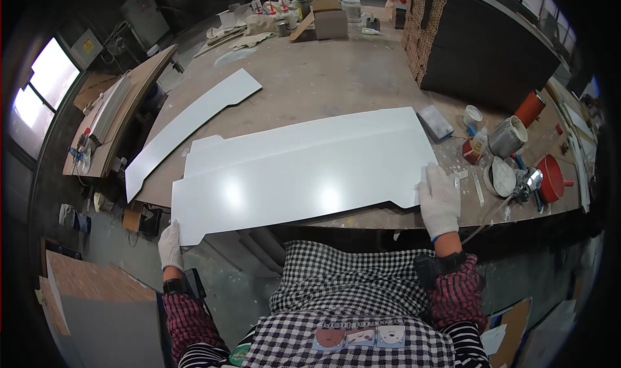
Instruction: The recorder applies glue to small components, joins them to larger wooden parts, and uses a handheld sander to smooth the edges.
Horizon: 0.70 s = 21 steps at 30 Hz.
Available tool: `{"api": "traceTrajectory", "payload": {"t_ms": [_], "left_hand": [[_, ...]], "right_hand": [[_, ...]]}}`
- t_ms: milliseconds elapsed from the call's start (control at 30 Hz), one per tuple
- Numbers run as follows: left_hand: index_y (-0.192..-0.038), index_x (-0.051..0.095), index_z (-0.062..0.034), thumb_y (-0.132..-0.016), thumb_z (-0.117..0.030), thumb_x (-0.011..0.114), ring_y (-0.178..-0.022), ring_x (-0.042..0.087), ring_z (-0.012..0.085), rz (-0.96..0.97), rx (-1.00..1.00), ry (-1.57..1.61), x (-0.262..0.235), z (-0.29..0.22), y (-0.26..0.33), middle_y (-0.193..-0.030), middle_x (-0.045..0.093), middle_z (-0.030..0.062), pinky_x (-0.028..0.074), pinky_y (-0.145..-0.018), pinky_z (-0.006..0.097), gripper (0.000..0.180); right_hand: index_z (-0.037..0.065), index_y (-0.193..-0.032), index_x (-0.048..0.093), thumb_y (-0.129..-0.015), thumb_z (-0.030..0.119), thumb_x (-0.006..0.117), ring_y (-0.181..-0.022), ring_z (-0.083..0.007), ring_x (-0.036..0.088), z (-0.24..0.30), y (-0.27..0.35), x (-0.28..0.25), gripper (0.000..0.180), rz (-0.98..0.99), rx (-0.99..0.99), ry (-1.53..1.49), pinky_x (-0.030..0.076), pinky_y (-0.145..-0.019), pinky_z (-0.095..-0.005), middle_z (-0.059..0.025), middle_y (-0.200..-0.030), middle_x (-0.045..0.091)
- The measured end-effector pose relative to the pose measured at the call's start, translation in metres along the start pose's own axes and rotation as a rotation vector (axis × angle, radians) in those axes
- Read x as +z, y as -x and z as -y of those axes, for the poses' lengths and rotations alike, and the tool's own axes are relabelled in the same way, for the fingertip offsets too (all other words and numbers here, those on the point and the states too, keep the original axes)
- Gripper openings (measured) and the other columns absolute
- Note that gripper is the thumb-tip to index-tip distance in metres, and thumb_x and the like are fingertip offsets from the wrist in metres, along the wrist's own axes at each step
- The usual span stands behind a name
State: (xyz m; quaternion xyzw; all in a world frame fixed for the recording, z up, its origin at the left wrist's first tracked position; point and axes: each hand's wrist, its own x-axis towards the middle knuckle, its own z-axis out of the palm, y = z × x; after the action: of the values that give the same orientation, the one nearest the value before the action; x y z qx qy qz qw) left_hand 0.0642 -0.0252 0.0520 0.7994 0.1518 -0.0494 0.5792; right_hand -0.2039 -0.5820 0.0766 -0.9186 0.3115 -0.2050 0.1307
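A wide brown surface (pixel 362 67) carries everything here, and toward its far right corner stands a large dark block (pixel 491 51) with a brown honeycomb end. The front white panel (pixel 291 190) lies along the near edge, its near left corner jutting out past that edge, between the two hands. Just behind it, partly covered, is a rear white panel (pixel 297 138); a narrow white panel (pixel 194 128) slants along the left edge, apart from both. An open cardboard box (pixel 330 23) sits near the far edge, beside a white tub (pixel 352 9). The gloved right hand (pixel 440 201) touches the front white panel's right end, its fingers fairly straight and close together; whether they curl beneath it I cannot tell. The gloved left hand (pixel 171 245) holds the opposite end by its side, just beyond the near edge, its underside fingers hidden. Toward the right edge are a red cup-like container (pixel 551 178), a metal can (pixel 508 137), a red cylinder (pixel 530 108), a grey block (pixel 436 122) and a small bottle (pixel 477 145).
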Motion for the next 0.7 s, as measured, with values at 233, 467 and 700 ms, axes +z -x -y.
{"api": "traceTrajectory", "payload": {"t_ms": [233,467,700], "left_hand": [[-0.116,0.066,0.0019,-0.100,-0.033,0.061,-0.090,0.061,0.0110,-0.173,0.354,-0.024,-0.007,0.057,-0.013,-0.102,0.067,0.0041,0.050,-0.080,0.028,0.039],[-0.121,0.063,0.0033,-0.101,-0.035,0.060,-0.099,0.059,0.0129,-0.177,0.307,-0.003,-0.005,0.070,-0.015,-0.111,0.065,0.0048,0.048,-0.090,0.030,0.043],[-0.121,0.063,0.0029,-0.101,-0.031,0.060,-0.100,0.059,0.0125,-0.177,0.295,0.108,0.005,0.061,0.000,-0.112,0.066,0.0057,0.049,-0.090,0.029,0.039]], "right_hand": [[0.002,-0.132,0.051,-0.085,0.035,0.062,-0.129,-0.0350,0.040,0.068,-0.019,0.022,0.058,0.100,-0.168,0.227,0.020,-0.114,-0.0613,-0.0156,-0.134,0.049],[0.003,-0.134,0.052,-0.085,0.039,0.063,-0.137,-0.0355,0.036,0.143,0.001,0.054,0.062,0.143,-0.580,0.060,0.012,-0.120,-0.0591,-0.0178,-0.141,0.047],[0.007,-0.132,0.054,-0.084,0.035,0.067,-0.137,-0.0369,0.037,0.166,0.005,0.043,0.057,0.376,-0.846,-0.114,0.013,-0.120,-0.0586,-0.0177,-0.136,0.049]]}}
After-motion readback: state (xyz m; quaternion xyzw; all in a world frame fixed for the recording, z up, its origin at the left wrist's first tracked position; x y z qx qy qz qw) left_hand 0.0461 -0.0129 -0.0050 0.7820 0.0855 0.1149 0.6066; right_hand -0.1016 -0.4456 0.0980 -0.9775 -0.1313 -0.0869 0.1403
